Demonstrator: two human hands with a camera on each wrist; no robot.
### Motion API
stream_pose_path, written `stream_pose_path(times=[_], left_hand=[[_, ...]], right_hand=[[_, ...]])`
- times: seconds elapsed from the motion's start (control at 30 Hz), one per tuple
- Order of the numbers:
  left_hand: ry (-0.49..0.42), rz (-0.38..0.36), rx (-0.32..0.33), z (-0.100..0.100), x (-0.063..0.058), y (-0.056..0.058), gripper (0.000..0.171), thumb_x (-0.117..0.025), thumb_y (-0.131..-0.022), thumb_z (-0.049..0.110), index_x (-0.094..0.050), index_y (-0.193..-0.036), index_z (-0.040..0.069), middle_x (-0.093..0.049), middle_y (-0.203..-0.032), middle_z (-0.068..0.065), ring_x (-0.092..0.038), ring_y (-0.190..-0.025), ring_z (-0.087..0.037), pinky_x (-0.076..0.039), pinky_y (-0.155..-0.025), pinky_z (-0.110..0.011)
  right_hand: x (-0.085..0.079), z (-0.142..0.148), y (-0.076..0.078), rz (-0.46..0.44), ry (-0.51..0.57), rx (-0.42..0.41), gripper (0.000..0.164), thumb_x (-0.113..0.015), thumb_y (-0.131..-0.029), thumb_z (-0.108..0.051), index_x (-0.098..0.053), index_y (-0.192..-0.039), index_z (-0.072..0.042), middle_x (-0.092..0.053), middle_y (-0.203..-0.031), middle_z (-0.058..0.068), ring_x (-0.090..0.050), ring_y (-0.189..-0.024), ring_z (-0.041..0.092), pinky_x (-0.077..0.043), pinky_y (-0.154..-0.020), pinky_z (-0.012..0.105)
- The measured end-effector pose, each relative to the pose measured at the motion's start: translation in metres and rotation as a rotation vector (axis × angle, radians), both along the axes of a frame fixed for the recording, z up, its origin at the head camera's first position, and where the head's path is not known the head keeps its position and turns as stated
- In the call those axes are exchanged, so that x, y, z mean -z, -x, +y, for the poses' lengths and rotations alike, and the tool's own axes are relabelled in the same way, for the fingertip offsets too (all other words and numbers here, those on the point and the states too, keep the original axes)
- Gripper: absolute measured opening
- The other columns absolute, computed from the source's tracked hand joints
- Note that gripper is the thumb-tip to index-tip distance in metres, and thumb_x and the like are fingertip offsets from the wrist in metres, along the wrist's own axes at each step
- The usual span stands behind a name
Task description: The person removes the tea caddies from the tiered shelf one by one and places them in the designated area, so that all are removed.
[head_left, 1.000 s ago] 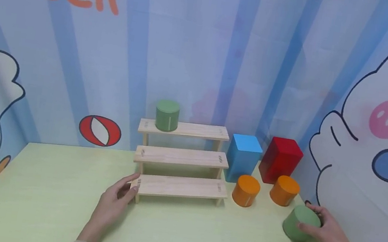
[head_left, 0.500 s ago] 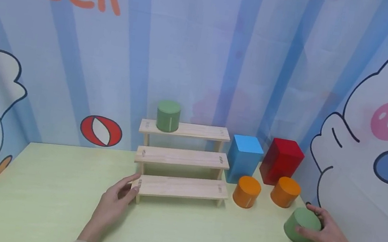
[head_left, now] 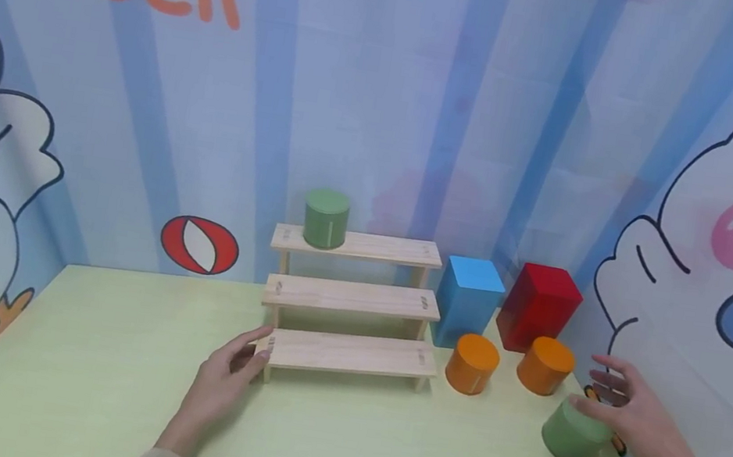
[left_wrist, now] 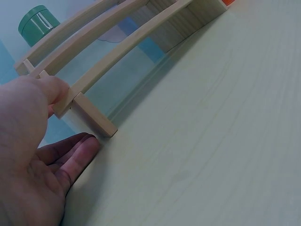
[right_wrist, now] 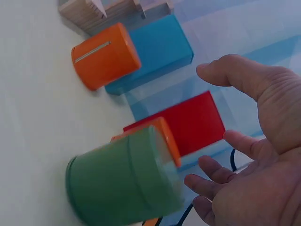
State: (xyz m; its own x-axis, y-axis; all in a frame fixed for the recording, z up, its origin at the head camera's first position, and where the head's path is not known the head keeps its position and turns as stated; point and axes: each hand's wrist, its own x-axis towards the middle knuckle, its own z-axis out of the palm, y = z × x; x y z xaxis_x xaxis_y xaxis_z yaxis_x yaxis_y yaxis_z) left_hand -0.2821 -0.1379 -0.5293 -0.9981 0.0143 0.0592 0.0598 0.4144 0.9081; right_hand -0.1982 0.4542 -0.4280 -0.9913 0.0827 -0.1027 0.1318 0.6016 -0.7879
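Note:
A three-step wooden shelf (head_left: 348,354) stands against the back wall. My left hand (head_left: 223,377) holds the left end of its lowest step. In the left wrist view the thumb (left_wrist: 57,89) bends against the board's end, and the fingers (left_wrist: 81,157) lie lower, beside the front leg. A green cylinder (head_left: 576,434) stands on the table at the right. Over its right side hovers my right hand (head_left: 640,419), its fingers spread and holding nothing. The right wrist view shows the cylinder (right_wrist: 122,181) apart from the palm. A second green cylinder (head_left: 326,219) sits on the top step.
Right of the shelf stand a blue block (head_left: 467,303) and a red block (head_left: 539,310). Two orange cylinders (head_left: 472,364) stand in front of them. Printed fabric walls (head_left: 387,89) enclose the table at the back and sides.
My right hand has let go of the green cylinder and risen off it, with its fingers opening. The left hand keeps its place at the shelf. The head view has shifted slightly.

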Motion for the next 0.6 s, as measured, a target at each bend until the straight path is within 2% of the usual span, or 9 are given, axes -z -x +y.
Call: stream_pose_path(times=[0.23, 0.33, 0.4, 0.47, 0.6], left_hand=[[-0.006, -0.002, 0.002, -0.001, -0.001, -0.002, 0.048, -0.065, -0.114, 0.041, -0.059, -0.161, 0.036, -0.068, -0.150, -0.012, -0.068, -0.132, -0.028, -0.060, -0.109, -0.049], [-0.012, 0.004, 0.002, 0.001, -0.001, -0.003, 0.048, -0.066, -0.114, 0.040, -0.060, -0.161, 0.035, -0.069, -0.148, -0.011, -0.068, -0.131, -0.028, -0.060, -0.109, -0.049], [-0.011, 0.003, 0.003, 0.001, -0.002, -0.003, 0.048, -0.066, -0.114, 0.040, -0.060, -0.161, 0.035, -0.069, -0.148, -0.012, -0.068, -0.131, -0.028, -0.059, -0.110, -0.050], [-0.005, 0.002, 0.003, 0.002, -0.002, -0.004, 0.048, -0.066, -0.114, 0.041, -0.060, -0.161, 0.035, -0.069, -0.149, -0.012, -0.067, -0.131, -0.029, -0.059, -0.110, -0.051], [-0.004, 0.008, 0.000, 0.001, -0.002, -0.003, 0.048, -0.066, -0.114, 0.040, -0.060, -0.161, 0.035, -0.069, -0.150, -0.012, -0.067, -0.133, -0.029, -0.057, -0.112, -0.054]], right_hand=[[-0.031, -0.040, 0.021, 0.117, -0.025, -0.063, 0.097, -0.075, -0.107, -0.044, -0.018, -0.176, -0.007, -0.031, -0.173, 0.036, -0.036, -0.153, 0.063, -0.051, -0.109, 0.077], [-0.047, -0.058, 0.033, 0.162, 0.002, -0.085, 0.094, -0.078, -0.106, -0.040, -0.022, -0.175, -0.009, -0.035, -0.172, 0.032, -0.040, -0.151, 0.059, -0.062, -0.102, 0.057], [-0.057, -0.071, 0.042, 0.181, 0.026, -0.092, 0.092, -0.079, -0.105, -0.038, -0.024, -0.174, -0.009, -0.037, -0.171, 0.029, -0.042, -0.150, 0.056, -0.064, -0.096, 0.043], [-0.066, -0.084, 0.051, 0.188, 0.049, -0.097, 0.092, -0.081, -0.105, -0.036, -0.026, -0.174, -0.010, -0.039, -0.171, 0.028, -0.045, -0.150, 0.053, -0.064, -0.094, 0.037], [-0.083, -0.115, 0.070, 0.200, 0.071, -0.103, 0.090, -0.081, -0.105, -0.038, -0.028, -0.175, -0.015, -0.042, -0.171, 0.024, -0.049, -0.152, 0.048, -0.062, -0.106, 0.054]])
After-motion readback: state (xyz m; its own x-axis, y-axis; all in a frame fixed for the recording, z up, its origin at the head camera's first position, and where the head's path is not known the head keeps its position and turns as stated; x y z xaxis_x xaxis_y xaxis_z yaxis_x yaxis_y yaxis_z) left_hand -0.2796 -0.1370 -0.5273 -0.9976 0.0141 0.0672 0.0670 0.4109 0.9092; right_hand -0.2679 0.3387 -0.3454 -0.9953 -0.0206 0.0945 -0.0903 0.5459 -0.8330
